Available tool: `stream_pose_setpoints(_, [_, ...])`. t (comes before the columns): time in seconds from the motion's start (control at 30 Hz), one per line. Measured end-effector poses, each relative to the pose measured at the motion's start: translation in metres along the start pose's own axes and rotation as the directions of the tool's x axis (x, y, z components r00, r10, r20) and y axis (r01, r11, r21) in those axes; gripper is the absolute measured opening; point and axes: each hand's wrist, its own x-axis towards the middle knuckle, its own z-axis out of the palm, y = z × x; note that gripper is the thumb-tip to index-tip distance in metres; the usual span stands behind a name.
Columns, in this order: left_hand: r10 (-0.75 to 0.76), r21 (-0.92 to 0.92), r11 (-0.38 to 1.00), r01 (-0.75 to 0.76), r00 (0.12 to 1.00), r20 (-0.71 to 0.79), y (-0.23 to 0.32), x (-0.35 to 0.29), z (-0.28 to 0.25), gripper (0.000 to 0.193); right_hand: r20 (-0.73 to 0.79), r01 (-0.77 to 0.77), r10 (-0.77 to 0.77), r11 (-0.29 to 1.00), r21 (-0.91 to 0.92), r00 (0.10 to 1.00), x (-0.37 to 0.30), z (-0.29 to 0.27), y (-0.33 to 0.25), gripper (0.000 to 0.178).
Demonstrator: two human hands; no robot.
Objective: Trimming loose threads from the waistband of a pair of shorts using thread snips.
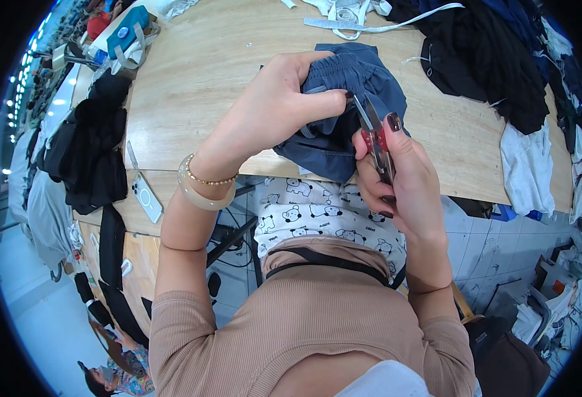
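two things are gripped: blue cloth by the left hand, snips by the right hand.

L hand fwd, thumb pointing R, fingertips mostly hidden; R hand nearer torso, fingers curled in grip, thumb extended fwd. Elbows bent, forearms angled inward.

the head view is coming from a fisheye camera riding on the person's head, left of its twin, and is facing steeply down and forward. it is taking in the tan top very near along the lower edge, the left hand and right hand a little farther off above the centre, and the table spreading away toward the top. the lens is bending straight edges toward its dark round rim and is catching another person at the lower left.
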Motion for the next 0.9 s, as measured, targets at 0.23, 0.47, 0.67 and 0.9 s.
stream_pose_setpoints(0.23, [0.023, -0.055, 0.998, -0.026, 0.998, -0.056, 0.003, 0.0, 0.005, 0.02, -0.014, 0.052, -0.052, 0.999, -0.001, 0.999, 0.001, 0.001, 0.004, 0.046])
stream_pose_setpoints(0.47, [-0.021, -0.133, 0.991, 0.017, 0.999, -0.035, -0.001, 0.0, 0.005, 0.019, -0.064, 0.182, -0.192, 0.974, -0.133, 0.979, 0.005, 0.004, 0.012, 0.042])
stream_pose_setpoints(0.67, [0.026, -0.113, 0.993, -0.032, 0.998, -0.05, 0.0, -0.001, 0.007, 0.02, -0.048, 0.164, -0.169, 0.982, -0.093, 0.985, 0.007, 0.004, 0.008, 0.04])
stream_pose_setpoints(0.9, [0.024, -0.142, 0.989, -0.032, 0.998, -0.063, -0.001, -0.001, 0.006, 0.02, -0.061, 0.195, -0.199, 0.978, -0.071, 0.978, 0.012, 0.004, 0.011, 0.036])
